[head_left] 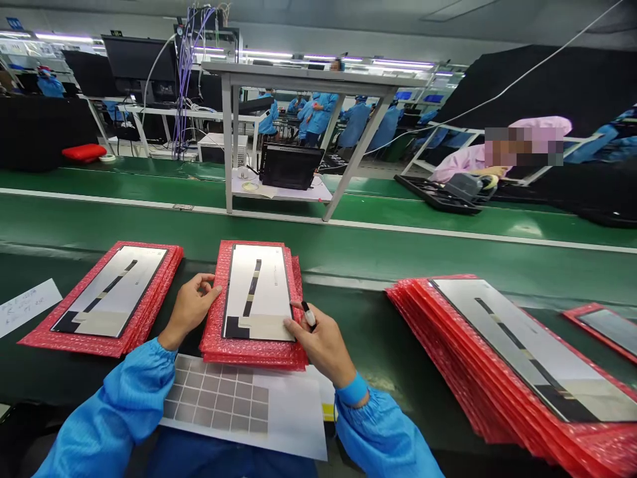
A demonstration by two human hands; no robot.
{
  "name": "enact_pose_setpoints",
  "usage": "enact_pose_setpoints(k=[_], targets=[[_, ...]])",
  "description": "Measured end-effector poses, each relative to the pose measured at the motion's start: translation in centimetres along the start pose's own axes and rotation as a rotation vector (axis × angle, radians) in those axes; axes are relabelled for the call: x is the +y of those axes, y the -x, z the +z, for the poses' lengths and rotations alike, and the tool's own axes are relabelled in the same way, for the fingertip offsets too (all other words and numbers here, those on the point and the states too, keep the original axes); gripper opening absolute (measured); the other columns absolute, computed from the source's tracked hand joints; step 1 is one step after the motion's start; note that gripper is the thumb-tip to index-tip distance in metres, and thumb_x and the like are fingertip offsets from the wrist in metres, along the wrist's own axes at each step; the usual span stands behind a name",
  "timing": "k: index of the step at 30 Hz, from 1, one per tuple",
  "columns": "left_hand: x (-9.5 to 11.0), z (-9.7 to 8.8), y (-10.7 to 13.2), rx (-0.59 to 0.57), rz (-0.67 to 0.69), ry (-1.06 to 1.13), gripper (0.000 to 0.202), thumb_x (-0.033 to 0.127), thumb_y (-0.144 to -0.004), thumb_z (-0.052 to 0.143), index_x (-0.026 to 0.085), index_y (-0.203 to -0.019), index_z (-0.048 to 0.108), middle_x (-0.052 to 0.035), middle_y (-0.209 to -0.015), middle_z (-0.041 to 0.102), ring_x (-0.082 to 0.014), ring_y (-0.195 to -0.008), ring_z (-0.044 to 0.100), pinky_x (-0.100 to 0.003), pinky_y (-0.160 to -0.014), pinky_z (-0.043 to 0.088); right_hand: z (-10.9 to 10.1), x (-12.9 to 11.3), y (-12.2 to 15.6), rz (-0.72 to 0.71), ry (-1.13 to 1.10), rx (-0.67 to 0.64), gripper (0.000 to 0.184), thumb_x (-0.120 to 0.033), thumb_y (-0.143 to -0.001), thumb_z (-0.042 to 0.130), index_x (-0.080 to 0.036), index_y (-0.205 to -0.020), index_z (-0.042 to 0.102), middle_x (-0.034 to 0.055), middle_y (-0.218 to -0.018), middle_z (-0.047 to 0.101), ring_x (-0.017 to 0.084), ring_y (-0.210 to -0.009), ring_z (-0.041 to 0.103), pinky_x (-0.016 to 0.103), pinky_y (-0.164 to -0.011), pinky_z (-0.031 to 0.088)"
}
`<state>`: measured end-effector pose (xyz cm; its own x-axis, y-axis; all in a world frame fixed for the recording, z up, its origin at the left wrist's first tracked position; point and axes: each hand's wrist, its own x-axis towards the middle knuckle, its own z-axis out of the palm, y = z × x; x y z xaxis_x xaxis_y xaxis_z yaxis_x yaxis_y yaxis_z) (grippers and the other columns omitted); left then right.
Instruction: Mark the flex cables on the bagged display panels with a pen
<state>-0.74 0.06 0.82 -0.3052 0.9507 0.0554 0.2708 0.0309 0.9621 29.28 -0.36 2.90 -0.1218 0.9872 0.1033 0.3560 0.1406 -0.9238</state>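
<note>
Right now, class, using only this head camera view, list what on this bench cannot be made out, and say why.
Head view:
- The small black-and-white item in the right hand: that hand hides most of it, so its kind is unclear.
- The writing on the white sheet: too small to read.
- The red-edged panel at far right: cut off by the right edge.

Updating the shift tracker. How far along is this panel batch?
Hard to judge. Possibly done: the left stack of panels in red bubble wrap, set aside. In hand: the middle stack's top panel, right hand holding a small marker at its corner, left hand beside it. Apparently left: the larger stack on the right. No marks are readable.
</note>
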Motion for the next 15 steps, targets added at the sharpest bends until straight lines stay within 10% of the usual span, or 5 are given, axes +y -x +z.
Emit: enact_pose_setpoints(k=[5, 11, 15], targets=[[0.4, 0.5, -0.6, 0.003, -0.023, 0.068, 0.054, 0.062, -0.070, 0.081, 0.014, -0.094, 0.072, -0.0034, -0.075, 0.072, -0.0173, -0.066, 0.065, -0.026, -0.061, 0.048, 0.5, 0.4, -0.2, -0.007, -0.063, -0.002, 0.027, -0.045, -0.078, 0.080, -0.021, -0.083, 0.071, -0.0084, -0.055, 0.039, 0.019, -0.061, 0.055, 0.031, -0.069, 0.050], [0.0, 1.3, -0.7, -0.015, -0.057, 0.133, 0.053, 0.064, -0.068, 0.081, 0.015, -0.083, 0.072, -0.0075, -0.076, 0.075, -0.0203, -0.068, 0.068, -0.029, -0.063, 0.051, 0.1, 0.3, -0.7, 0.019, -0.155, -0.093, 0.054, -0.051, -0.076, 0.083, -0.027, -0.054, 0.040, -0.0013, -0.056, 0.046, 0.040, -0.116, 0.068, 0.040, -0.090, 0.052], [-0.2, 1.5, -0.7, -0.025, -0.062, 0.144, 0.050, 0.062, -0.070, 0.079, 0.014, -0.083, 0.071, -0.0066, -0.073, 0.073, -0.0212, -0.066, 0.068, -0.029, -0.062, 0.051, 0.2, 0.4, -0.9, 0.013, -0.137, -0.075, 0.054, -0.055, -0.073, 0.085, -0.026, -0.053, 0.044, -0.0003, -0.056, 0.052, 0.038, -0.102, 0.071, 0.038, -0.082, 0.054]])
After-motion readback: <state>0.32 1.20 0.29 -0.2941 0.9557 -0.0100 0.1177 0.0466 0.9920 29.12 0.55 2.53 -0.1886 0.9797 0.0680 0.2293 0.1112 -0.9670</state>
